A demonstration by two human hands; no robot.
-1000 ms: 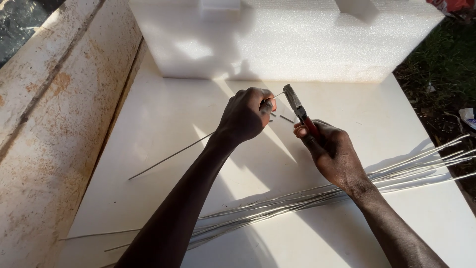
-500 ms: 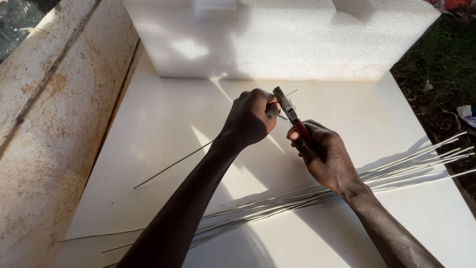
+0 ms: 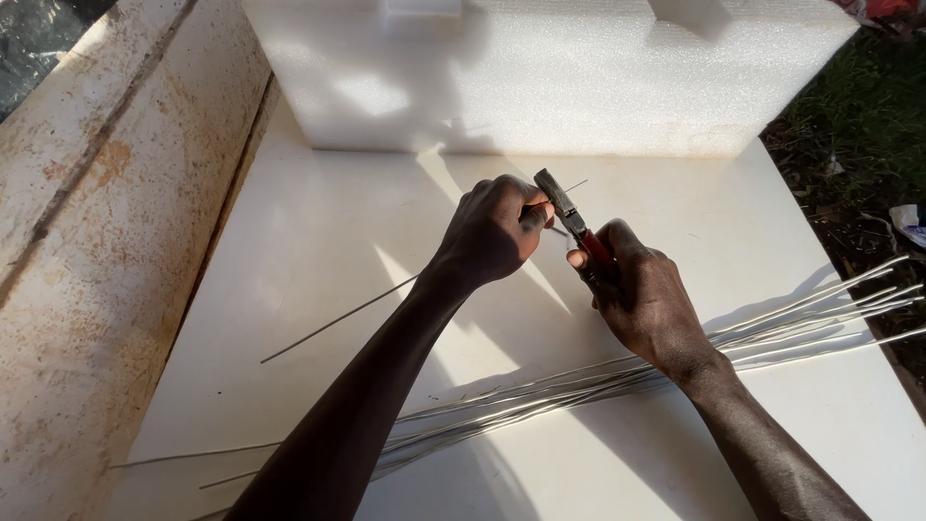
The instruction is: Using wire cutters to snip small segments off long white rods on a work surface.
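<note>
Wire point(image 3: 338, 318) runs slanted over the white board point(image 3: 318, 241), its upper end closed inside my left hand point(image 3: 497, 232). From the head camera I see my right hand point(image 3: 641, 294) gripping red-handled pliers point(image 3: 571, 224), whose tip meets the wire just beside the left fingers. A wire bundle point(image 3: 772, 333) lies nearby.

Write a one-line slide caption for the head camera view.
Left hand holds a thin wire while right hand grips red-handled pliers above a white board.
</note>
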